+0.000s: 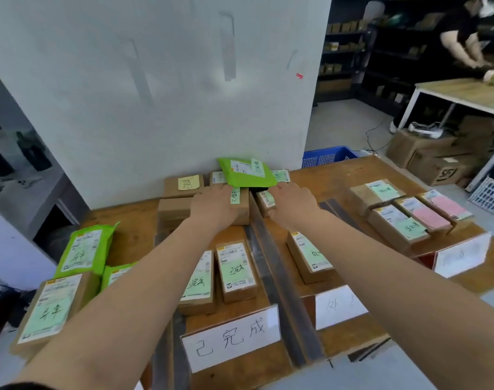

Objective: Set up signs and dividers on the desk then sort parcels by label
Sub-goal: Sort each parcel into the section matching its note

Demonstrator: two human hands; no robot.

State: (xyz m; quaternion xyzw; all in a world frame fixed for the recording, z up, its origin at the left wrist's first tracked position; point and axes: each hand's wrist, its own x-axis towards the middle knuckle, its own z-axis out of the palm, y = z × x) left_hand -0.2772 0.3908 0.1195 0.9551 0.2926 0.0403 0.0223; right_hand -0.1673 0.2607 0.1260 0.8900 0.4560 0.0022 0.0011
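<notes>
**Both hands at the back pile**

Left hand [212, 205] lies flat-fingered on a brown parcel [240, 205] — no curl visible. Right hand [292, 199] reaches under the green mailer [247, 171], fingertips hidden — its hold can't be told.

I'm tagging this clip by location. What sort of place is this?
Likely a parcel-sorting room: labelled cardboard parcels lie between handwritten signs on a desk, with stocked shelves behind.

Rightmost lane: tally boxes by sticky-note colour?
green-note boxes: 2
pink-note boxes: 2
Total: 4
</notes>
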